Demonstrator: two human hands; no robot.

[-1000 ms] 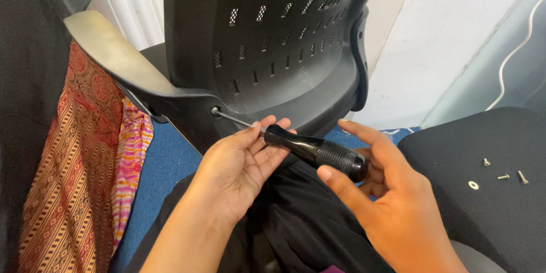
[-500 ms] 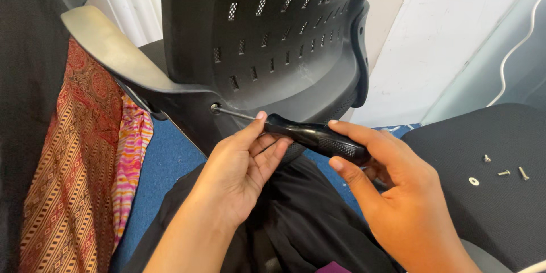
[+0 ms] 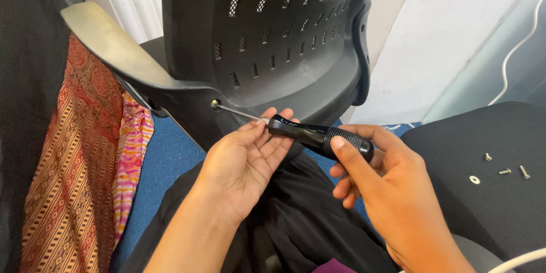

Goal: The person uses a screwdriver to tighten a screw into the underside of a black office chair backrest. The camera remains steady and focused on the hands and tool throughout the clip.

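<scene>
Black ribbed screwdriver (image 3: 318, 135) gripped by right hand (image 3: 392, 193), left hand (image 3: 247, 159) cupping its shaft.

My two hands are bare: no gloves, rings or watch on the left hand (image 3: 244, 162) or the right hand (image 3: 392, 199). Both forearms are uncovered as far as I can see them, with no sleeve or cuff showing. My fingernails are short and plain. Below the hands, my lap is covered in loose black cloth (image 3: 296, 233) that falls in soft folds.
</scene>
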